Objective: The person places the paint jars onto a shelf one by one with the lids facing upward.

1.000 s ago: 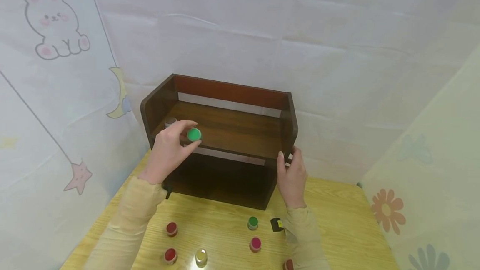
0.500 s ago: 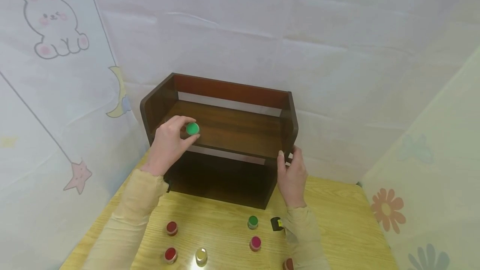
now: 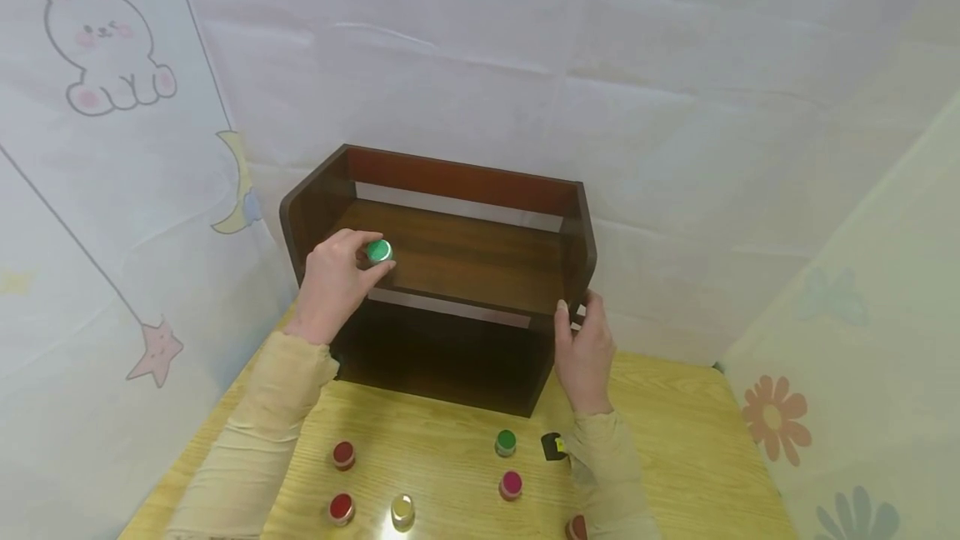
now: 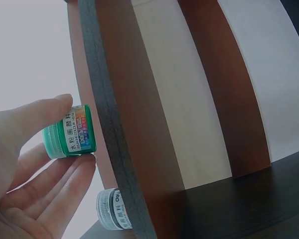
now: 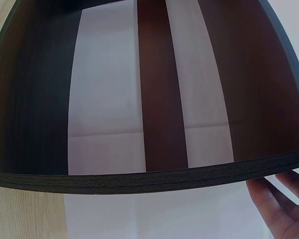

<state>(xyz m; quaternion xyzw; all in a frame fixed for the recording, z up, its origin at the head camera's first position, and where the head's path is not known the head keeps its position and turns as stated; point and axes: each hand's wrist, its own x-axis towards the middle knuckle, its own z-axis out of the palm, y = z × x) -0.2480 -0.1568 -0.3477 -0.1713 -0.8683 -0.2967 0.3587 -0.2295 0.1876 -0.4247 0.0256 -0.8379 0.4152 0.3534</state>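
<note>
A Grip on Either Side

On a wooden worktop (image 3: 675,415), a dark shelf (image 3: 480,269) stands gripped at its right side by a person's right hand (image 3: 586,361). The left hand (image 3: 330,286) pinches a green jar (image 3: 380,252) just above the upper board, leftward; other jars (image 3: 511,486) stand in front.

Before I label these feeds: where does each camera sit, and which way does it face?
Head: on the head, facing forward and down at the shelf; left hand, right hand, sleeves show.
Left wrist: worn there, facing the held jar and shelf; left hand shows.
Right wrist: worn there, facing into the shelf; right hand partly shows.
Head and left wrist share the held jar.
</note>
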